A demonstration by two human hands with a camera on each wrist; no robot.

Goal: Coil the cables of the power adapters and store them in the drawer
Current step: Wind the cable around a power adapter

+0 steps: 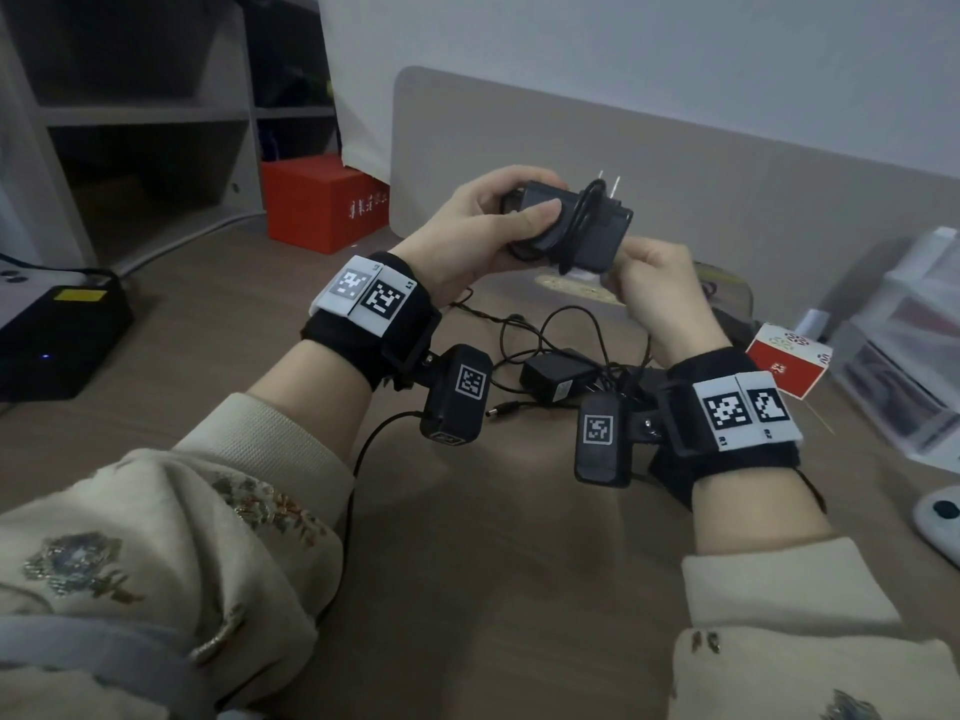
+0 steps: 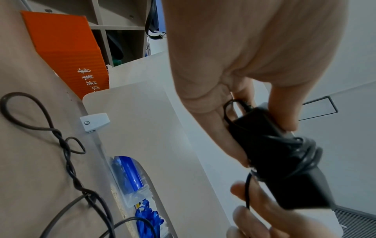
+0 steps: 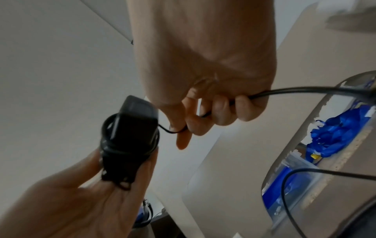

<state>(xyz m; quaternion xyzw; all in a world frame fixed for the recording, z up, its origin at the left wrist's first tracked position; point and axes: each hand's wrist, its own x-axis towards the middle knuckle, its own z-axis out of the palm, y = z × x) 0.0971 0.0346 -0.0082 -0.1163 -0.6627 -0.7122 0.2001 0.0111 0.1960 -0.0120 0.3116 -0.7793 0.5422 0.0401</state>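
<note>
Black adapter point(image 1: 576, 226) (half hidden) gripped by left hand point(image 1: 488, 220); right hand point(image 1: 657, 283) fingers pinch its cable point(image 3: 305, 89).

Matt black plastic adapter point(image 1: 576, 223) (metal prongs), smooth wood-look desk point(image 1: 467, 537), embroidered cloth sleeve point(image 1: 156, 537)

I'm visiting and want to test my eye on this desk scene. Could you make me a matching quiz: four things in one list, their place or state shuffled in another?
Things:
1. held power adapter
2. second power adapter
3. orange box
4. right hand

States:
A. lies on the desk among loose cable
B. stands at the desk's far left edge
C. cable wound round its body
D. pinches a black cable

Pairs: 1-C, 2-A, 3-B, 4-D
</note>
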